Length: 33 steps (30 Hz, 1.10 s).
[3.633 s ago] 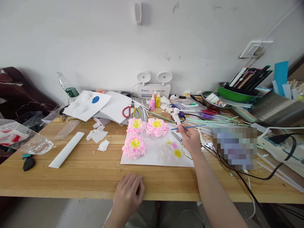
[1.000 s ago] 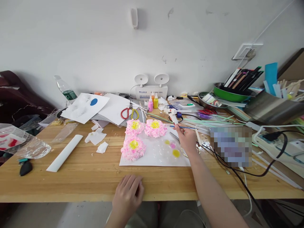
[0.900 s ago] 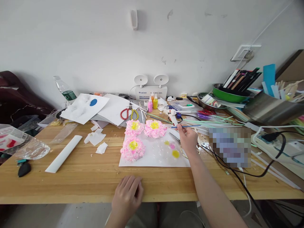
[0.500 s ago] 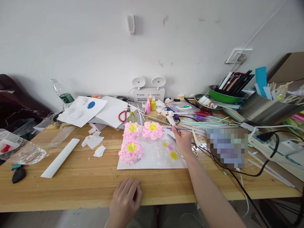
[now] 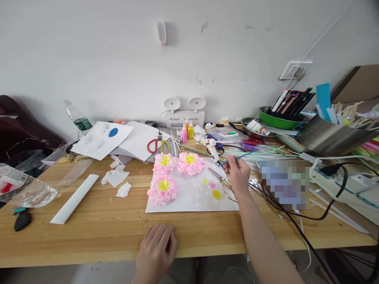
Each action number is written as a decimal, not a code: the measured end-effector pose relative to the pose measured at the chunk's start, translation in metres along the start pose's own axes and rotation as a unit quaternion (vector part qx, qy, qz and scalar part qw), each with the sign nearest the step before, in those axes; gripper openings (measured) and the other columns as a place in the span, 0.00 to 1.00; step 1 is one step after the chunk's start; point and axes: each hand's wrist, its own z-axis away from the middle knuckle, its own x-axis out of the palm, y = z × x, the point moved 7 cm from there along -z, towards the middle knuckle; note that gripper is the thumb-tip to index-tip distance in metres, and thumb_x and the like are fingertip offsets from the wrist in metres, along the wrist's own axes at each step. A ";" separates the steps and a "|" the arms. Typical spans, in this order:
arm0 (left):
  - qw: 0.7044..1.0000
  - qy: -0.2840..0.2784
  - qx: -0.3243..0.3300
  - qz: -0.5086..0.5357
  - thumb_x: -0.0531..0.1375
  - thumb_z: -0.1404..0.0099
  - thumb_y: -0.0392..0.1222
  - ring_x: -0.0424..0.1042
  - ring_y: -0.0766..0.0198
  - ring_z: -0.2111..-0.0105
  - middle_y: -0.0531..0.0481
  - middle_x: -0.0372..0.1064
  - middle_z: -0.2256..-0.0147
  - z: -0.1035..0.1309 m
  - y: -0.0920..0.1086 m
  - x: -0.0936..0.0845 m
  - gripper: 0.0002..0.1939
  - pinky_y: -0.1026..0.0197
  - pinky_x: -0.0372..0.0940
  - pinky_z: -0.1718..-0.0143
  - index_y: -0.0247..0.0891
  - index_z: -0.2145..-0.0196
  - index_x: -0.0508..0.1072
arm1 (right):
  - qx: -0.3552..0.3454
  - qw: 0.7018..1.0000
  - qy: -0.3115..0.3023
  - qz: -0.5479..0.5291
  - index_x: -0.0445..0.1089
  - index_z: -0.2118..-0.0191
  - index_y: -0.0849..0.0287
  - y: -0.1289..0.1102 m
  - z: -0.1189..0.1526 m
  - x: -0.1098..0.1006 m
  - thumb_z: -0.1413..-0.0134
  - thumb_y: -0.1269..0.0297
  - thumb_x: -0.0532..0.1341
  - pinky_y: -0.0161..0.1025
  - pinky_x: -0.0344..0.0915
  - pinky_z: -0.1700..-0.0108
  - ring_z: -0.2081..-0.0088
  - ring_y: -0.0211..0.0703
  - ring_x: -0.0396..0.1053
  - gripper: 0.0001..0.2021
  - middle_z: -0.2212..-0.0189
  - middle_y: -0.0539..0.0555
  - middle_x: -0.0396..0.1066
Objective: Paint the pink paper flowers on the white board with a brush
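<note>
My right hand [image 5: 239, 173] is closed in a pinch around a thin blue paintbrush [image 5: 248, 154], its bristle end pointing left above the white sheet [image 5: 189, 201]. Below that hand lies a pair of gold-handled scissors [image 5: 229, 194], partly covered. Yellow and pink paint spots [image 5: 216, 194] mark the sheet. On its left part sit three fluffy pink flowers [image 5: 163, 190] with yellow centres. My left hand [image 5: 156, 246] rests on the table's front edge, fingers loosely curled and together, with nothing visible in them. A white glue gun [image 5: 211, 149] lies just beyond the brush tip.
Small paint bottles [image 5: 184, 136] stand at the back by an emergency light [image 5: 185, 118]. Red-and-yellow-handled pliers [image 5: 158, 146] lie behind the flowers. Black cables [image 5: 284, 211] and a power strip [image 5: 331, 173] are on the right. Leftward are paper scraps [image 5: 117, 176] and a white roll [image 5: 75, 199].
My right hand has moved slightly right and now holds the paintbrush raised at a slant. The glue gun it was touching now lies free of it. My left hand has stayed put.
</note>
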 end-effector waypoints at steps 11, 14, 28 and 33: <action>1.000 0.004 0.002 -0.005 0.54 0.40 0.27 0.68 0.65 0.71 0.51 0.69 0.73 0.001 0.000 0.000 0.08 0.60 0.62 0.65 0.37 0.64 0.67 | -0.106 0.962 -0.184 0.174 0.63 0.79 0.57 -0.011 0.002 0.013 0.43 0.48 0.48 0.35 0.54 0.76 0.81 0.36 0.58 0.22 0.86 0.47 0.58; 1.000 0.006 0.002 -0.002 0.54 0.40 0.27 0.68 0.65 0.71 0.51 0.69 0.73 0.001 0.000 0.000 0.08 0.60 0.62 0.65 0.36 0.64 0.67 | -0.117 0.951 -0.206 0.200 0.62 0.78 0.57 -0.011 0.004 0.018 0.43 0.48 0.47 0.35 0.53 0.76 0.81 0.37 0.59 0.21 0.85 0.47 0.60; 1.000 0.003 0.000 -0.003 0.54 0.40 0.27 0.67 0.65 0.71 0.52 0.69 0.73 0.003 0.000 0.001 0.08 0.60 0.62 0.64 0.37 0.64 0.67 | -0.142 0.928 -0.244 0.245 0.54 0.80 0.56 -0.010 0.007 0.026 0.42 0.52 0.47 0.35 0.49 0.75 0.80 0.36 0.55 0.19 0.85 0.47 0.57; 1.000 0.002 0.001 0.005 0.54 0.40 0.27 0.67 0.65 0.71 0.51 0.69 0.73 0.003 -0.001 0.001 0.09 0.60 0.62 0.65 0.36 0.64 0.67 | -0.146 0.926 -0.252 0.241 0.55 0.81 0.56 -0.015 0.009 0.028 0.43 0.53 0.48 0.35 0.48 0.75 0.81 0.36 0.53 0.19 0.85 0.46 0.55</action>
